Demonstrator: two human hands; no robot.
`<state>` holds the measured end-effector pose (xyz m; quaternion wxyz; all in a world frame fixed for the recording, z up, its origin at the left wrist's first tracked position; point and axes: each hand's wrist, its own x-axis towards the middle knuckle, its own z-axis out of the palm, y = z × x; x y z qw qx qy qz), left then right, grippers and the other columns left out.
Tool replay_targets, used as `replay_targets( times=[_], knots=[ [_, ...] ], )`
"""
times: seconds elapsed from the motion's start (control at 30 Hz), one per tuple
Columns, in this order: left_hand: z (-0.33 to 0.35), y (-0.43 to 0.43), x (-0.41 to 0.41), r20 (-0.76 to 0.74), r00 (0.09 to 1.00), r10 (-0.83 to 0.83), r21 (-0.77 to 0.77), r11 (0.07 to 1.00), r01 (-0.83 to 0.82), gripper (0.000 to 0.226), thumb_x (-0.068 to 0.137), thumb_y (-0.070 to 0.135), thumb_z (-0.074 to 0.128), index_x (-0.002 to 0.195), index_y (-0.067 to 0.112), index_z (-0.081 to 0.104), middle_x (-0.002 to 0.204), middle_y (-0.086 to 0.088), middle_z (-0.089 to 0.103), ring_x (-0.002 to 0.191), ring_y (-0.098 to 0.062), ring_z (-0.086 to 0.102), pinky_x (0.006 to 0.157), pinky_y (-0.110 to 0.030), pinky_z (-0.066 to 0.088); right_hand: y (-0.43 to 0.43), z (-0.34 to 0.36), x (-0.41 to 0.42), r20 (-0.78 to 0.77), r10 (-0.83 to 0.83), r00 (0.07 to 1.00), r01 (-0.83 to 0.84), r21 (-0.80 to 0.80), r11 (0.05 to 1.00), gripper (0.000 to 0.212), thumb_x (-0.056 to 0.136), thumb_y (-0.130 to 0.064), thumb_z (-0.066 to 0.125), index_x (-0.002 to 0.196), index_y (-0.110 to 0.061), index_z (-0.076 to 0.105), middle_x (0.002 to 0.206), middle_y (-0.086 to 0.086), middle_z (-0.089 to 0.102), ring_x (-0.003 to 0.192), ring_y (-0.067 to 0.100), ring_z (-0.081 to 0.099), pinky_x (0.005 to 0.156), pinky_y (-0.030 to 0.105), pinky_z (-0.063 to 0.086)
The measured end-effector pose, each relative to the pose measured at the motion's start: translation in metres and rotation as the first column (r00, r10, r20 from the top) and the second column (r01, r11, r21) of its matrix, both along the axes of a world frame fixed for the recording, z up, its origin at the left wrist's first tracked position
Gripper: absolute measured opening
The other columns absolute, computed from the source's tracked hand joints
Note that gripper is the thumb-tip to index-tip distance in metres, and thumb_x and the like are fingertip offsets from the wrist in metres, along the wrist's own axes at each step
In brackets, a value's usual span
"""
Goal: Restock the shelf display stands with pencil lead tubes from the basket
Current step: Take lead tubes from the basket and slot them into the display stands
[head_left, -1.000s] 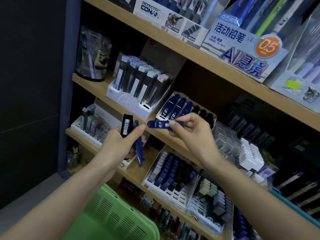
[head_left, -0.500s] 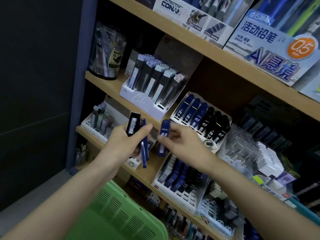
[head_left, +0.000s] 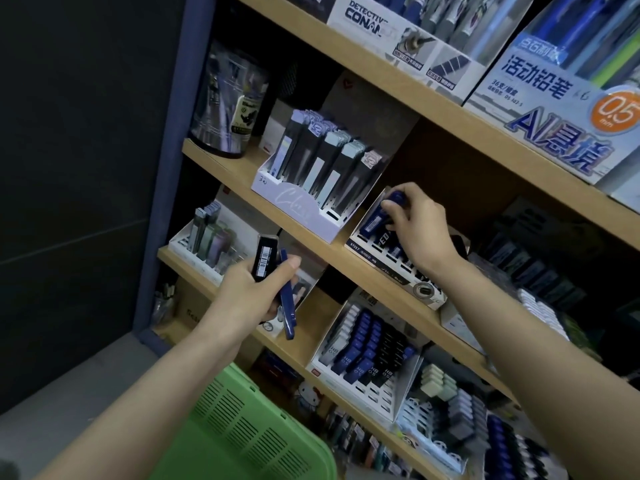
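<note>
My right hand (head_left: pixel 417 226) pinches a blue lead tube (head_left: pixel 379 214) and holds it in the left end of the white display stand (head_left: pixel 429 299) on the middle shelf. Other blue and black tubes in that stand are mostly hidden behind the hand. My left hand (head_left: pixel 254 289) grips a black tube with a barcode (head_left: pixel 265 256) and a blue tube (head_left: pixel 287 304) in front of the shelf below. The green basket (head_left: pixel 239 431) hangs at the bottom, under my left forearm.
A white stand of tall dark lead cases (head_left: pixel 308 188) sits left of the target stand. Below it stands another stand of blue and black HB tubes (head_left: pixel 367 355). Pencil boxes (head_left: pixel 561 109) fill the top shelf. A dark wall lies to the left.
My right hand carried the blue tube from beside my left hand up and right into the display stand. My left hand kept its two tubes and stayed about where it was.
</note>
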<state>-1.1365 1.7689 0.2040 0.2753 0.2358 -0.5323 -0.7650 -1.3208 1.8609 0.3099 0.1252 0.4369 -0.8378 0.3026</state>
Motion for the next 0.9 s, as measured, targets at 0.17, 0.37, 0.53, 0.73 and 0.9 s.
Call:
replay_targets(
  times=[0.17,0.37,0.53,0.73,0.9],
  knots=[
    [-0.002,-0.001,0.003,-0.005,1.000,0.003,0.012,1.000,-0.003,0.033,0.088,0.031,0.063,0.086,-0.002,0.063,0.049,0.007,0.055,0.041,-0.007,0.040,0.041,-0.015,0.034,0.000,-0.008,-0.003,-0.075,-0.010,0.997,0.018,0.103,0.995,0.013,0.094,-0.018,0.058,0.104,-0.010,0.061,0.091,0.004,0.062,0.076,0.010,0.059,0.071,0.023,0.053],
    [-0.004,0.004,0.005,0.004,1.000,-0.022,0.018,1.000,0.022,0.029,0.088,0.029,0.062,0.079,0.002,0.060,0.045,0.006,0.053,0.040,-0.007,0.039,0.040,-0.015,0.033,0.001,-0.004,-0.005,-0.110,-0.001,0.994,0.016,0.138,0.990,0.029,0.089,-0.013,0.062,0.116,-0.011,0.051,0.101,0.001,0.055,0.084,0.012,0.057,0.080,0.030,0.053],
    [-0.005,0.006,0.004,0.000,0.999,-0.034,0.029,0.999,0.034,0.027,0.089,0.028,0.062,0.081,0.002,0.061,0.046,0.006,0.054,0.040,-0.006,0.040,0.040,-0.014,0.035,-0.002,-0.006,-0.004,-0.253,-0.017,0.967,0.052,0.131,0.990,0.027,0.092,-0.015,0.059,0.118,-0.007,0.061,0.119,0.008,0.053,0.101,0.014,0.052,0.087,0.018,0.041],
    [-0.007,0.009,0.001,0.022,0.998,-0.050,0.029,0.998,0.049,0.027,0.089,0.028,0.061,0.079,0.003,0.062,0.044,0.007,0.054,0.038,-0.005,0.040,0.039,-0.014,0.035,-0.005,-0.007,-0.010,-0.196,-0.032,0.980,0.066,0.173,0.983,0.029,0.094,-0.014,0.056,0.122,-0.009,0.062,0.128,0.013,0.054,0.120,0.020,0.049,0.075,-0.012,0.023],
    [-0.008,0.013,0.000,0.043,0.997,-0.068,0.008,0.998,0.067,0.030,0.089,0.030,0.062,0.075,0.003,0.062,0.041,0.006,0.048,0.037,-0.006,0.040,0.039,-0.014,0.034,-0.006,-0.007,-0.012,-0.261,-0.027,0.965,0.088,0.225,0.970,0.031,0.093,-0.017,0.058,0.123,-0.010,0.059,0.127,0.009,0.053,0.112,0.022,0.056,0.095,0.030,0.048]
  ],
)
